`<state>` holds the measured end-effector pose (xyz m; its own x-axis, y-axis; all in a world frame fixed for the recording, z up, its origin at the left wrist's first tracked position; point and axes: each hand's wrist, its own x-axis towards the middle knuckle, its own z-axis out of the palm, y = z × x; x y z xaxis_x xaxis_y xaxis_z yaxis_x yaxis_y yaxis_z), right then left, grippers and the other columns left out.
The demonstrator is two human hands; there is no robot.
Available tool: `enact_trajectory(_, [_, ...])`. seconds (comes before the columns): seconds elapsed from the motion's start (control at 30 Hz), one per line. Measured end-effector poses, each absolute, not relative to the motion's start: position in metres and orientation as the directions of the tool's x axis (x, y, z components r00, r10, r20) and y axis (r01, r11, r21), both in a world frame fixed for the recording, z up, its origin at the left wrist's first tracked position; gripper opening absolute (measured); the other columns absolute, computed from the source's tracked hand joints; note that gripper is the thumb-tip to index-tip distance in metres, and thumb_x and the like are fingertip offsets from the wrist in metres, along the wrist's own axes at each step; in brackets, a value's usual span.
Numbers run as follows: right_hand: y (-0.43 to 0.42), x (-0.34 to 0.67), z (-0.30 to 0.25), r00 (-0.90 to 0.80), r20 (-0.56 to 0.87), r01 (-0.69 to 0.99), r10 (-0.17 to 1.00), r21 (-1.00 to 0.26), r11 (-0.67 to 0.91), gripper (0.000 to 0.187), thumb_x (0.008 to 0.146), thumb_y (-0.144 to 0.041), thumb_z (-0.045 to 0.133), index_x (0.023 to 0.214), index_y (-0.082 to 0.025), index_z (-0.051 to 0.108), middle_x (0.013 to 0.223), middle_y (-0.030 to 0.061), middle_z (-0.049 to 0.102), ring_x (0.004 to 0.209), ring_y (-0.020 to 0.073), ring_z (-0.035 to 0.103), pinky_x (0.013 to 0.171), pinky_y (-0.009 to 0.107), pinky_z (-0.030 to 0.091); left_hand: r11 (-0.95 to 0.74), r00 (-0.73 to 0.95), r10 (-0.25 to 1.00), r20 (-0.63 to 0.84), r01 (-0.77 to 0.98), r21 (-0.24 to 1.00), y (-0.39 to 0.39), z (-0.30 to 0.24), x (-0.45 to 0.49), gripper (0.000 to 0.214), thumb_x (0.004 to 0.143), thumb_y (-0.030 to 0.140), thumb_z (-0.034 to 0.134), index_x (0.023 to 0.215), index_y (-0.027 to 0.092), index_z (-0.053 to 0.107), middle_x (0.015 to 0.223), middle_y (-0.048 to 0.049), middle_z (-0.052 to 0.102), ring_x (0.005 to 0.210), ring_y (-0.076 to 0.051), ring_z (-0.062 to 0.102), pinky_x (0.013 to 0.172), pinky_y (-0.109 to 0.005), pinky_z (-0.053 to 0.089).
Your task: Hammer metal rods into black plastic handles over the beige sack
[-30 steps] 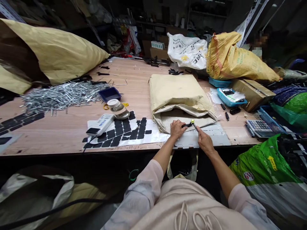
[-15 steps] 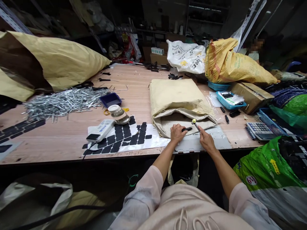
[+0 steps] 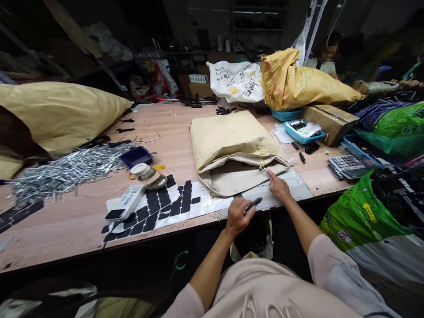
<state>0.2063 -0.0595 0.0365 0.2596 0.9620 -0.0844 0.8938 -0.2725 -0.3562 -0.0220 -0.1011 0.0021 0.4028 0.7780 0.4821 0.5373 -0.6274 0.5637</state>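
Note:
My left hand (image 3: pixel 237 216) is closed round a small black rod-shaped part (image 3: pixel 253 203) and hovers at the near edge of the wooden table (image 3: pixel 82 221). My right hand (image 3: pixel 279 187) pinches a thin tool with a yellow-green knob (image 3: pixel 263 165), resting on the mouth of a flat tan sack (image 3: pixel 232 141). Under both hands lies a clear plastic sheet (image 3: pixel 281 198). To the left, a white sheet carries several black pads (image 3: pixel 159 205).
A white handheld device (image 3: pixel 124 205), a glass jar (image 3: pixel 147 175), a blue tray (image 3: pixel 136 155) and a heap of metal pins (image 3: pixel 62 170) lie left. Blue baskets, a calculator (image 3: pixel 346 164), sacks and a green bag (image 3: pixel 367 216) crowd the right. Another person sits at the far right.
My left hand has pulled back from the sack's mouth toward the table edge, carrying the black part. My right hand stays on the tool. The camera has shifted right.

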Motion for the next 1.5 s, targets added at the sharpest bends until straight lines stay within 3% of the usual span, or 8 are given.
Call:
enact_trajectory(0.13, [-0.059,0.207,0.035,0.237,-0.091,0.905,0.967,-0.34,-0.254,0.059,0.101,-0.027,0.036,0.159,-0.031,0.028,0.114,0.0088,0.073,0.099,0.0256,0.067,0.082,0.031,0.045,-0.695,0.596,0.706,0.382,0.483,0.532,-0.159,-0.032,-0.04,0.02,0.096,0.034,0.053,0.105,0.024,0.068,0.092,-0.0052,0.066,0.084,-0.018,0.062,0.076,-0.032,0.05])
enact_trajectory(0.27, [-0.061,0.205,0.036,0.217,-0.092,0.915,0.972,-0.329,-0.235,0.057,0.102,-0.027,0.034,0.158,-0.032,0.029,0.114,0.0084,0.072,0.099,0.0253,0.067,0.082,0.031,0.045,-0.569,0.55,0.806,0.218,0.622,0.538,-0.179,-0.054,-0.042,0.026,0.097,0.033,0.051,0.119,0.026,0.064,0.1,-0.0044,0.063,0.086,-0.017,0.065,0.073,-0.029,0.054])
enact_trajectory(0.4, [-0.06,0.205,0.035,0.183,-0.089,0.918,0.979,-0.34,-0.203,0.056,0.101,-0.026,0.034,0.157,-0.033,0.032,0.116,0.0073,0.072,0.1,0.0251,0.066,0.082,0.031,0.045,-0.615,0.586,0.767,0.262,0.555,0.56,-0.154,-0.032,-0.023,0.026,0.099,0.032,0.049,0.119,0.025,0.064,0.1,-0.0039,0.063,0.085,-0.013,0.064,0.075,-0.024,0.052])
enact_trajectory(0.53, [-0.06,0.206,0.036,0.194,-0.075,0.909,0.978,-0.362,-0.208,0.054,0.101,-0.026,0.034,0.154,-0.034,0.037,0.116,0.0066,0.072,0.1,0.0251,0.067,0.081,0.032,0.045,-0.507,0.356,0.861,0.364,0.663,0.551,-0.07,0.008,-0.002,0.024,0.097,0.03,0.048,0.099,0.02,0.07,0.087,-0.0049,0.064,0.083,-0.015,0.062,0.079,-0.026,0.049])
enact_trajectory(0.63, [-0.06,0.205,0.037,0.203,-0.085,0.901,0.976,-0.374,-0.22,0.054,0.101,-0.027,0.035,0.154,-0.034,0.038,0.114,0.0064,0.073,0.1,0.0249,0.067,0.081,0.031,0.045,-0.213,0.098,0.966,0.24,0.831,0.514,0.006,0.023,0.008,0.024,0.094,0.026,0.049,0.092,0.017,0.071,0.087,-0.0077,0.065,0.084,-0.019,0.063,0.08,-0.029,0.047])
enact_trajectory(0.83, [-0.06,0.204,0.035,0.207,-0.073,0.888,0.976,-0.406,-0.218,0.055,0.101,-0.026,0.035,0.154,-0.035,0.037,0.117,0.0049,0.073,0.101,0.0224,0.068,0.082,0.029,0.045,-0.011,-0.007,0.999,0.05,0.935,0.354,0.082,0.016,0.034,0.029,0.09,0.037,0.051,0.099,0.017,0.071,0.105,-0.0157,0.068,0.097,-0.03,0.065,0.081,-0.037,0.048])
enact_trajectory(1.17, [-0.057,0.206,0.036,0.213,-0.084,0.877,0.973,-0.421,-0.229,0.056,0.1,-0.027,0.035,0.156,-0.036,0.034,0.116,0.005,0.073,0.1,0.023,0.068,0.082,0.029,0.045,-0.011,0.014,1.0,-0.005,0.943,0.332,0.102,0.009,0.053,0.025,0.087,0.028,0.055,0.093,0.015,0.074,0.099,-0.0173,0.072,0.095,-0.032,0.067,0.078,-0.038,0.05])
enact_trajectory(1.5, [-0.056,0.209,0.039,0.242,-0.107,0.87,0.964,-0.416,-0.265,0.053,0.101,-0.03,0.037,0.153,-0.036,0.04,0.114,0.005,0.074,0.101,0.0252,0.069,0.085,0.032,0.049,-0.384,0.309,0.923,0.229,0.744,0.547,0.018,-0.016,-0.008,0.021,0.086,0.035,0.066,0.103,0.025,0.074,0.094,-0.0044,0.066,0.096,-0.022,0.06,0.087,-0.033,0.046])
